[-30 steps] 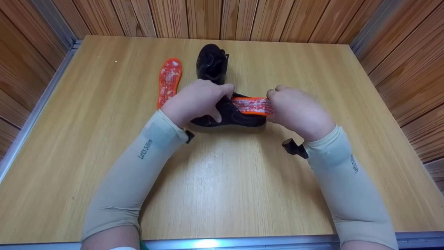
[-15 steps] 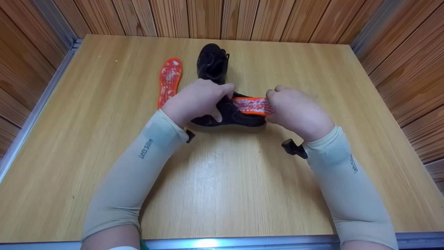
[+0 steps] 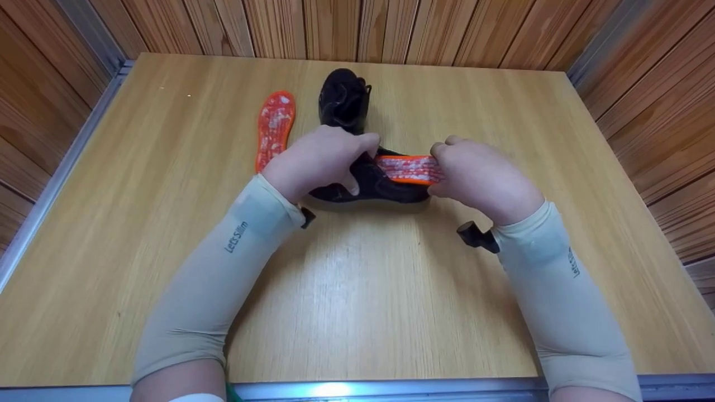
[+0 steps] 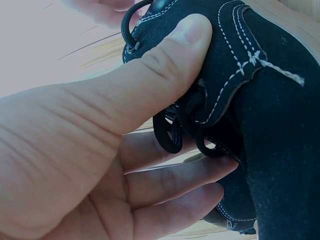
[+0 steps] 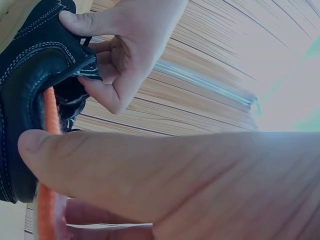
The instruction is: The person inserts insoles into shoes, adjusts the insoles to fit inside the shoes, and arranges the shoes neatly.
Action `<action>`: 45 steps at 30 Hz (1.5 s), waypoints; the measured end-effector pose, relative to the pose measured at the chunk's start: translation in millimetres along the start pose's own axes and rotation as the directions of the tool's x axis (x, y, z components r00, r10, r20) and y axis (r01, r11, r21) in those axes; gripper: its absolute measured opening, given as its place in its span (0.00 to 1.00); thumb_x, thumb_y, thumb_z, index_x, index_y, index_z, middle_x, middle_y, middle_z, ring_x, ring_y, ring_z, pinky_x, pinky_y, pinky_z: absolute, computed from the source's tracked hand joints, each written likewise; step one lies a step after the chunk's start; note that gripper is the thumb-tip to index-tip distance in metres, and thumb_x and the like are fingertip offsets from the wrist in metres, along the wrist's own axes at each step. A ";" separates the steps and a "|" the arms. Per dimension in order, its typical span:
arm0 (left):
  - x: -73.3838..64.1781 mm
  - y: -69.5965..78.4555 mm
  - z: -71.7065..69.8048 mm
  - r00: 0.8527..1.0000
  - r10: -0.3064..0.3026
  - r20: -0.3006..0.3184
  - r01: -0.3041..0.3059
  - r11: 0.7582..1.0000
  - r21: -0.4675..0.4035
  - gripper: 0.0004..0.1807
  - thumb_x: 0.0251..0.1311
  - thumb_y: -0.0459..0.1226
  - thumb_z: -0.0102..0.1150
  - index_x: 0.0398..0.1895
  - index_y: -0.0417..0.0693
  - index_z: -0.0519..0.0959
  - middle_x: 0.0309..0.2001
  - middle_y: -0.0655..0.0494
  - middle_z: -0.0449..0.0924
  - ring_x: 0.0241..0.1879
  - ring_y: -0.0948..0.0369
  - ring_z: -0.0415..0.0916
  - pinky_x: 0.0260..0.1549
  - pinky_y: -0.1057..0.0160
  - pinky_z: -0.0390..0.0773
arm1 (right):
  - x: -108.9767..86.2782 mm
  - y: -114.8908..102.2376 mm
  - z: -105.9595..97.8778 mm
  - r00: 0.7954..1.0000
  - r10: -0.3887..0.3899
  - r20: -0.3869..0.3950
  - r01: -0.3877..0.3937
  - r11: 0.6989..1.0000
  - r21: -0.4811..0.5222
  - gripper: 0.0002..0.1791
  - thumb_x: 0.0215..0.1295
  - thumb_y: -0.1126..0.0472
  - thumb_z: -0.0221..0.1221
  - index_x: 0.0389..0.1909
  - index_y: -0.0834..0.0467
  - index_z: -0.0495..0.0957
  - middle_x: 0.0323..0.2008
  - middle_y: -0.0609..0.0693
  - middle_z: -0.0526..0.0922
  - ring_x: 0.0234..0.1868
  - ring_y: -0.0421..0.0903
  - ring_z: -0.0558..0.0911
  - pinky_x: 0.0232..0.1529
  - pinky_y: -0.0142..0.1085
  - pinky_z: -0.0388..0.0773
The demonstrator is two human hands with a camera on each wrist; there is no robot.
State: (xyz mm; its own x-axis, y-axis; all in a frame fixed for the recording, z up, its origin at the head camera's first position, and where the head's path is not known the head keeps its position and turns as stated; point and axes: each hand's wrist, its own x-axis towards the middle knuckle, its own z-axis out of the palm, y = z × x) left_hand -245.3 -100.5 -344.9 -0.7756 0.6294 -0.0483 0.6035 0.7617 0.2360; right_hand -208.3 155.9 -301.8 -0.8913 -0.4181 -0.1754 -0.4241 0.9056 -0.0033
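A black shoe (image 3: 385,191) with white stitching lies sideways on the table, its heel toward the right. My left hand (image 3: 318,159) grips it across the laced upper; in the left wrist view the thumb (image 4: 172,62) presses the near side and the other fingers curl round by the laces. An orange-edged insole (image 3: 405,168) with a red and white marbled face goes partly into the shoe's opening, its front end hidden inside. At the heel, my right hand (image 3: 483,176) pinches the insole's outer end; in the right wrist view its thumb (image 5: 47,150) also lies against the shoe's heel collar.
A second black shoe (image 3: 342,92) stands just behind the held one, toe pointing away. Another red insole (image 3: 276,120) lies to its left, partly covered by my left hand. Wood-panelled walls (image 3: 380,33) border the wooden table (image 3: 363,307) at the back and sides.
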 end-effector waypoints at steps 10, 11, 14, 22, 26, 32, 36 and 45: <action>-0.7 -0.8 0.4 1.000 0.018 -0.022 -0.018 1.000 -0.001 0.31 0.54 0.44 0.86 0.55 0.57 0.75 0.50 0.50 0.90 0.44 0.51 0.83 0.52 0.47 0.85 | -3.2 -0.6 -0.2 0.998 -0.037 -0.060 0.035 0.999 -0.036 0.22 0.64 0.62 0.73 0.55 0.67 0.83 0.46 0.63 0.85 0.43 0.60 0.86 0.45 0.56 0.85; -0.6 -0.8 0.4 1.000 0.018 -0.022 -0.018 1.000 -0.003 0.31 0.54 0.44 0.86 0.55 0.57 0.75 0.50 0.50 0.90 0.44 0.51 0.83 0.52 0.47 0.85 | -3.0 -0.7 0.0 0.998 -0.036 -0.060 0.034 0.999 -0.037 0.22 0.64 0.62 0.74 0.55 0.67 0.83 0.46 0.63 0.85 0.43 0.59 0.86 0.45 0.56 0.85; -0.3 -0.9 0.5 1.000 0.016 -0.018 -0.016 1.000 -0.002 0.32 0.54 0.44 0.86 0.56 0.58 0.75 0.50 0.50 0.90 0.44 0.51 0.83 0.53 0.47 0.85 | -2.7 -1.4 0.4 0.998 -0.033 -0.060 0.031 0.999 -0.038 0.22 0.64 0.62 0.74 0.56 0.67 0.82 0.46 0.62 0.85 0.42 0.59 0.86 0.45 0.55 0.85; 0.7 0.6 0.7 1.000 -0.003 0.002 0.003 1.000 0.008 0.32 0.54 0.45 0.86 0.57 0.59 0.75 0.53 0.50 0.90 0.46 0.51 0.84 0.54 0.46 0.85 | -1.4 -3.3 2.2 0.996 -0.056 -0.067 0.054 0.998 -0.023 0.21 0.65 0.62 0.73 0.55 0.69 0.82 0.46 0.62 0.85 0.41 0.58 0.85 0.46 0.54 0.85; 0.6 1.5 0.0 1.000 -0.016 0.015 0.016 1.000 0.005 0.32 0.55 0.45 0.86 0.58 0.60 0.75 0.55 0.50 0.89 0.47 0.51 0.83 0.55 0.46 0.85 | -1.8 -3.9 2.8 0.995 -0.063 -0.077 0.062 0.998 -0.026 0.22 0.65 0.63 0.74 0.56 0.69 0.82 0.46 0.63 0.85 0.42 0.59 0.86 0.47 0.54 0.85; 0.2 3.0 -2.3 0.999 -0.039 0.036 0.039 0.999 0.003 0.31 0.57 0.44 0.84 0.60 0.62 0.75 0.56 0.50 0.89 0.47 0.51 0.83 0.55 0.48 0.85 | -1.0 -4.7 4.7 0.993 -0.076 -0.090 0.074 0.997 -0.031 0.24 0.65 0.62 0.76 0.56 0.70 0.81 0.46 0.63 0.85 0.42 0.59 0.86 0.48 0.54 0.86; 1.0 2.0 -1.5 0.999 -0.029 0.023 0.029 1.000 0.013 0.32 0.55 0.44 0.86 0.58 0.60 0.75 0.53 0.50 0.90 0.46 0.50 0.83 0.53 0.47 0.85 | 0.1 -5.3 5.8 0.995 -0.063 -0.083 0.061 0.998 -0.028 0.24 0.65 0.62 0.76 0.56 0.70 0.81 0.46 0.63 0.85 0.42 0.59 0.86 0.47 0.54 0.86; 1.9 1.7 -1.4 0.999 -0.024 0.022 0.023 1.000 0.020 0.32 0.55 0.45 0.86 0.58 0.59 0.74 0.52 0.49 0.90 0.46 0.50 0.84 0.55 0.45 0.85 | 1.8 -5.8 6.0 0.999 -0.029 -0.037 0.028 0.999 -0.026 0.26 0.66 0.57 0.76 0.57 0.69 0.81 0.46 0.62 0.85 0.42 0.58 0.86 0.47 0.54 0.86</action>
State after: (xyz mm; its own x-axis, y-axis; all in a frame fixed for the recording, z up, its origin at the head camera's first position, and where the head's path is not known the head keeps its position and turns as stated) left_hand -246.0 -98.2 -343.3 -0.7852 0.6146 -0.0755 0.5890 0.7789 0.2157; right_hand -206.5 150.4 -308.0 -0.8840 -0.4462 -0.1391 -0.4527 0.8915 0.0174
